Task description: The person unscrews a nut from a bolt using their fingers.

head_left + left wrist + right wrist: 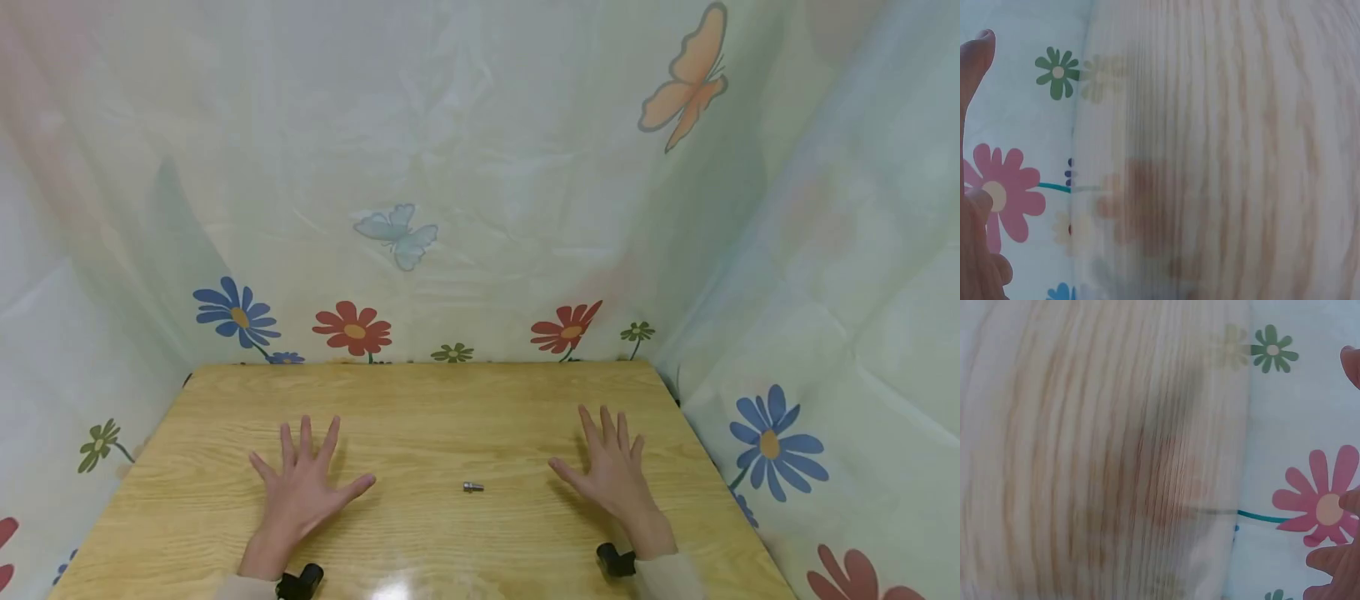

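A small silvery bolt (473, 487) lies on its side on the wooden table, its wider end to the left and a narrower shank to the right. To its left my left hand (300, 492) hovers palm down, fingers spread wide, thumb toward the bolt. My right hand (613, 475) mirrors it on the other side, fingers spread and holding nothing. Both hands are apart from the bolt. In the left wrist view only the thumb and some fingertips (975, 56) show at the left edge. The right wrist view catches a few fingertips (1329, 559) at its right edge.
The light wood table (450, 417) ends at a hanging cloth backdrop (487, 208) printed with flowers and butterflies. Cloth also hangs along the left and right sides. Black wrist devices (300, 581) sit on both wrists, by beige sleeves. A bright glare spot lies at the front.
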Available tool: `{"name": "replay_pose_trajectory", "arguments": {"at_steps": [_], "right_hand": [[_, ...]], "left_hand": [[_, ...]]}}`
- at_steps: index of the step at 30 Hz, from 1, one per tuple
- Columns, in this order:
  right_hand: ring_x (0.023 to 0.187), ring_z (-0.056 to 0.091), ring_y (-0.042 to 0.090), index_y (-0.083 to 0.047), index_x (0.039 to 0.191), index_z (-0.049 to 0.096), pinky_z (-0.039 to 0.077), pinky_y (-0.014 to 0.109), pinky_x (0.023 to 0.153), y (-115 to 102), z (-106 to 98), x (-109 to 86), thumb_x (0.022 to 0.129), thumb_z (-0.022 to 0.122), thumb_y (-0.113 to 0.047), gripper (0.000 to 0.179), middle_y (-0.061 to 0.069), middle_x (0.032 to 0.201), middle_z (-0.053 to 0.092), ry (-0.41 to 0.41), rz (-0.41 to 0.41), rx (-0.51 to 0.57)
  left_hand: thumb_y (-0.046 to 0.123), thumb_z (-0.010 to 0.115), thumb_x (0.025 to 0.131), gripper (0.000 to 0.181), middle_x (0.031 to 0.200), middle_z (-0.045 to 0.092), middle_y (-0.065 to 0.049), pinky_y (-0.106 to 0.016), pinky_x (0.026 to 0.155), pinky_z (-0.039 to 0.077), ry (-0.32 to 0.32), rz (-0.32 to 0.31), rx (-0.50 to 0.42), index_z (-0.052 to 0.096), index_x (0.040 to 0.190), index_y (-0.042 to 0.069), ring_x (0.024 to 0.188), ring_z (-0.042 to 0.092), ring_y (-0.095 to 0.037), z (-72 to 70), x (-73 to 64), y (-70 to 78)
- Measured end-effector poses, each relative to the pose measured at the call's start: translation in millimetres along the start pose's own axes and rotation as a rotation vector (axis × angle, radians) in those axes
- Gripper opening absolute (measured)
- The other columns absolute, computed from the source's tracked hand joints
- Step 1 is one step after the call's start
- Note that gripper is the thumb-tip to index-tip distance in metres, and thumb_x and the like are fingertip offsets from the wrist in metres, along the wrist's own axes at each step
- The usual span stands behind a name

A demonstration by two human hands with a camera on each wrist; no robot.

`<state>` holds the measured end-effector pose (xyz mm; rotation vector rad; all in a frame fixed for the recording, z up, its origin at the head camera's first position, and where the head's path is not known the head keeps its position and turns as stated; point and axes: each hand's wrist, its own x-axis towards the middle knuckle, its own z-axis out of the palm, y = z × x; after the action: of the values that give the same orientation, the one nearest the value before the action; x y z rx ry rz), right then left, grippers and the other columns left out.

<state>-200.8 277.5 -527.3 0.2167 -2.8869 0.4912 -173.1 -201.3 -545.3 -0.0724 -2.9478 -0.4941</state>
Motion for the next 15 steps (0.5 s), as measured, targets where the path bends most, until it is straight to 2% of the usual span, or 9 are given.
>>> {"name": "replay_pose_trajectory", "arguments": {"at_steps": [3, 9, 15], "right_hand": [[0.151, 0.006, 0.061, -0.013, 0.164, 0.024, 0.009, 0.088, 0.107, -3, 2, -1.4, 0.088, 0.066, -0.069, 0.104, 0.032, 0.166, 0.017, -0.010, 0.022, 0.037], [0.151, 0.005, 0.061, -0.012, 0.164, 0.023, 0.009, 0.088, 0.106, -11, 6, -2.3, 0.088, 0.067, -0.067, 0.103, 0.032, 0.166, 0.016, -0.012, 0.044, 0.104], [0.149, 0.013, 0.063, -0.007, 0.163, 0.026, 0.012, 0.088, 0.106, -19, 14, -3.1, 0.089, 0.070, -0.060, 0.101, 0.034, 0.164, 0.021, 0.020, 0.035, 0.140]], "left_hand": [[0.087, 0.054, 0.082, 0.110, 0.169, 0.008, -0.031, -0.088, 0.099, -0.019, -0.012, -0.015, -0.024, 0.020, 0.166, 0.025, 0.152, -0.001, -0.060, 4.7, 0.1, 2.6], [0.085, 0.054, 0.084, 0.109, 0.168, 0.008, -0.032, -0.091, 0.097, -0.014, -0.030, -0.053, -0.091, 0.016, 0.167, 0.025, 0.152, -0.001, -0.061, 8.9, 2.2, 7.8], [0.081, 0.058, 0.084, 0.108, 0.168, 0.011, -0.031, -0.092, 0.099, -0.008, -0.019, -0.043, -0.130, 0.012, 0.167, 0.029, 0.152, 0.001, -0.061, 11.4, 3.4, 14.4]]}}
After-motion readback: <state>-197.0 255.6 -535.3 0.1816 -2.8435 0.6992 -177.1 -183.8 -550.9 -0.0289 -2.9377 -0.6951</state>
